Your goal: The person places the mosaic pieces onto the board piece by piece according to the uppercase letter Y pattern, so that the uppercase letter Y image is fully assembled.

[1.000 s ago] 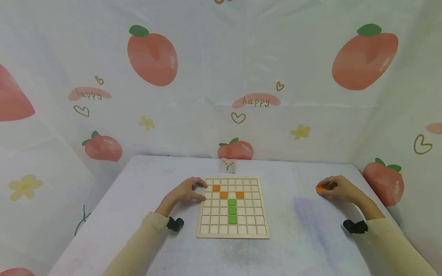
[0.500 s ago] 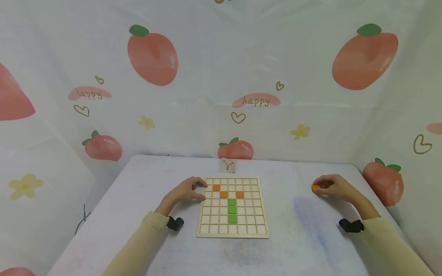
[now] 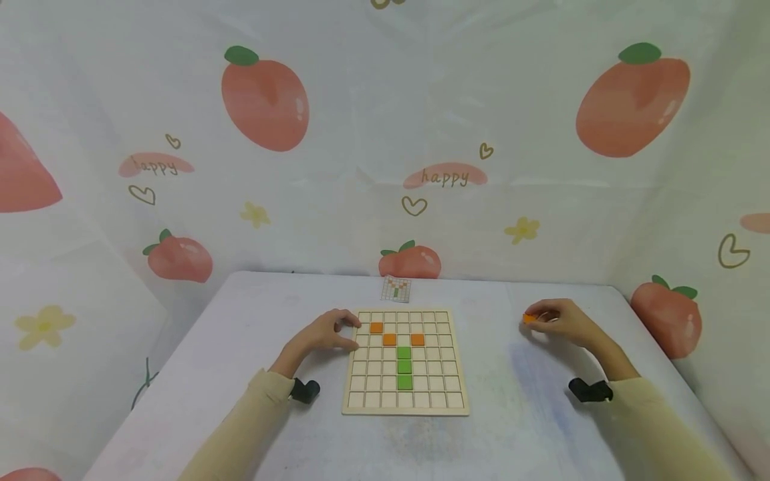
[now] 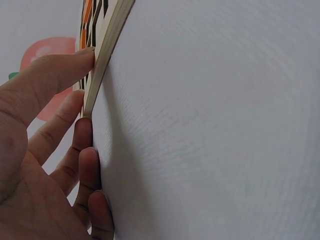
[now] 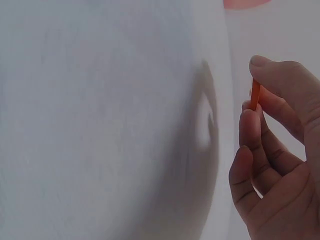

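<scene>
My right hand (image 3: 562, 321) pinches an orange square tile (image 3: 529, 318) between thumb and fingertips, above the table at the right. In the right wrist view that tile (image 5: 255, 95) shows edge-on, apart from the table. At the middle lies a wooden grid board (image 3: 355, 403), flat on the table. My left hand (image 3: 327, 331) touches its left edge; in the left wrist view the thumb (image 4: 75, 64) rests against the board's side (image 4: 106, 50). Green tiles (image 3: 405, 366) form a column on the board. Three orange tiles (image 3: 390, 339) sit in cells above them.
Behind the board lies a small pattern card (image 3: 396, 289) with a printed grid. The white table (image 3: 493, 427) meets a fruit-printed cloth backdrop (image 3: 337, 200) at its back edge. Black wrist mounts (image 3: 589, 390) sit at both cuffs.
My right hand has moved left and slightly away from me with the orange tile, towards the board. The left hand and the board have stayed in place.
</scene>
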`<state>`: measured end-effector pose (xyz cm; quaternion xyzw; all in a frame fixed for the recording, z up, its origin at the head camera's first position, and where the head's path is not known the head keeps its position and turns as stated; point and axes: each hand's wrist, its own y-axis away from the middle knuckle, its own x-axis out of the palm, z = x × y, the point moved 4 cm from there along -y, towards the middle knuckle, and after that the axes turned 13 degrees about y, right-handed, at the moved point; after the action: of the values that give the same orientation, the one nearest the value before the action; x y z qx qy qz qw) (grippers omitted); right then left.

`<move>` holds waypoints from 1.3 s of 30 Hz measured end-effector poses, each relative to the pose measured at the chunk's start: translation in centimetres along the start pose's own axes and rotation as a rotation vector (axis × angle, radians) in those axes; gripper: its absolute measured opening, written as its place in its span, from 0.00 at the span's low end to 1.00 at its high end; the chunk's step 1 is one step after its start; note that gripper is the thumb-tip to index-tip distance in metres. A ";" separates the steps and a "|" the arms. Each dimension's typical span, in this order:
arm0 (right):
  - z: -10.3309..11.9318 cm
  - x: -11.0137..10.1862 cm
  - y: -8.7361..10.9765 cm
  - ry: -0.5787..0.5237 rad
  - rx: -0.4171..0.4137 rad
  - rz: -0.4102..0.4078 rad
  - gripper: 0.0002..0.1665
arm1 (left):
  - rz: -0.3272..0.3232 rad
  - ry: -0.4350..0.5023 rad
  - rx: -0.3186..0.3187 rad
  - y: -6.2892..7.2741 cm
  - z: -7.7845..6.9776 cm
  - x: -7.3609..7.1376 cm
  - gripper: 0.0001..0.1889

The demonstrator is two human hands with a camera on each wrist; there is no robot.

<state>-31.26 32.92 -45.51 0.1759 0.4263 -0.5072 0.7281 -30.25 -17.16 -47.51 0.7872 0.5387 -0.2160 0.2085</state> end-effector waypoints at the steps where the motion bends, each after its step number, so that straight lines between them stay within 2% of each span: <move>1: 0.2 0.2 -0.1 -0.015 -0.005 0.001 0.12 | -0.002 -0.001 -0.004 0.0 0.0 0.0 0.21; 7: 0.9 1.5 -0.6 -0.095 -0.049 0.028 0.13 | -0.006 -0.006 -0.014 0.0 0.0 0.1 0.21; 14: 1.6 2.3 -0.7 -0.147 0.014 0.050 0.15 | -0.006 -0.009 -0.002 -0.1 -0.1 0.1 0.21; 19: 2.1 3.0 -1.0 -0.171 0.015 0.070 0.15 | -0.005 -0.011 -0.016 0.0 -0.1 0.0 0.21; 29: 3.7 4.9 -1.7 -0.150 -0.062 0.105 0.13 | -0.006 0.000 -0.018 0.0 0.2 0.1 0.21; 39: 5.7 6.7 -2.8 -0.128 -0.105 0.097 0.13 | -0.009 -0.006 -0.022 0.0 0.2 0.2 0.21</move>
<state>-30.43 23.84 -47.08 0.1249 0.3958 -0.4586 0.7858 -30.24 -17.15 -47.76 0.7819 0.5439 -0.2132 0.2176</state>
